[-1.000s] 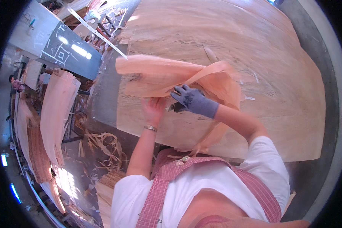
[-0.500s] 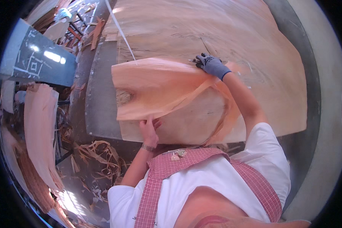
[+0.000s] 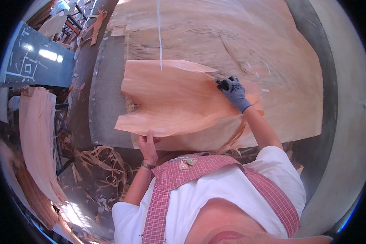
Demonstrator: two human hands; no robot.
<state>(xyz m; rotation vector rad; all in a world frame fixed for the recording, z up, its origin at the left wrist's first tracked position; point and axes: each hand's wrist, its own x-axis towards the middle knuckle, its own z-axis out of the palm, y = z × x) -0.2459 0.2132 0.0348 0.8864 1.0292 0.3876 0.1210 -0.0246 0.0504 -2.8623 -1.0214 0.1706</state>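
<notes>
A piece of orange-tan wood veneer (image 3: 171, 97) with a ragged notch in its left edge lies over a larger veneer sheet (image 3: 288, 89). My bare left hand (image 3: 148, 148) pinches its near edge toward the left corner, thumb on top. My right hand (image 3: 233, 90), in a grey glove with dark fingertips, rests at the piece's right end, its fingers curled. A small dark thing shows at those fingertips, too little of it to name. Below my right wrist, a torn veneer strip (image 3: 238, 136) hangs over the near edge.
A thin white strip (image 3: 159, 36) hangs from above over the sheet. Left of the grey worktable (image 3: 105, 89) stand a dark, chalk-marked block (image 3: 38, 61) and a stack of long veneer pieces (image 3: 36, 126). Curly veneer scraps (image 3: 105, 162) litter the floor.
My right hand has moved nearer and to the right, and the veneer piece lies flatter and wider. My left hand has shifted slightly left, still pinching the edge.
</notes>
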